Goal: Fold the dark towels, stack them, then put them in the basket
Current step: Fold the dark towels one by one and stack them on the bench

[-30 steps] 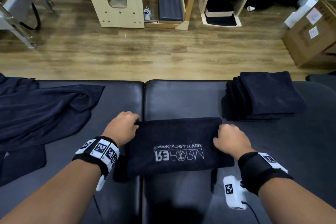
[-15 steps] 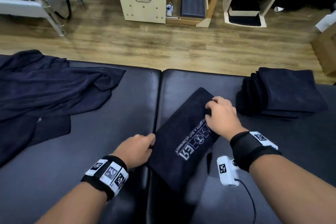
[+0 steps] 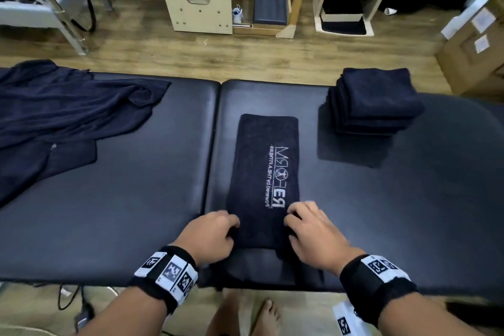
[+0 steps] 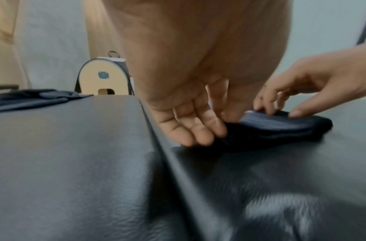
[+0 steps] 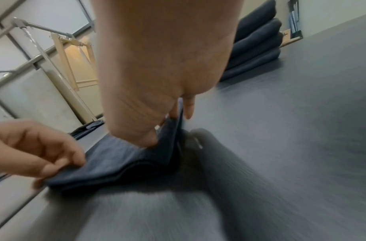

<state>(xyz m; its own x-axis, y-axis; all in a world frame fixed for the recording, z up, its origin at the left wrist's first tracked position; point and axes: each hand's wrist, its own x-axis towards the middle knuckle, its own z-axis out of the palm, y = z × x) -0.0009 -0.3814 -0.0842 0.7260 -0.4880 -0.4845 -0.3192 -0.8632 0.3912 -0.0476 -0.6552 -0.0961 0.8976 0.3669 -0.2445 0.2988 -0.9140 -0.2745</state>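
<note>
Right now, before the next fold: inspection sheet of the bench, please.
Surface: black padded bench, two cushions, seam in the middle.
Job's things: logo towel folded to a long strip; folded stack far right; unfolded towels heaped far left; basket: nothing seen.
Clutter: nothing seen.
Grips: left hand and right hand each pinch a near corner of the strip.
Cables: black cable on the floor below.
Surroundings: wooden floor, cardboard box.
</note>
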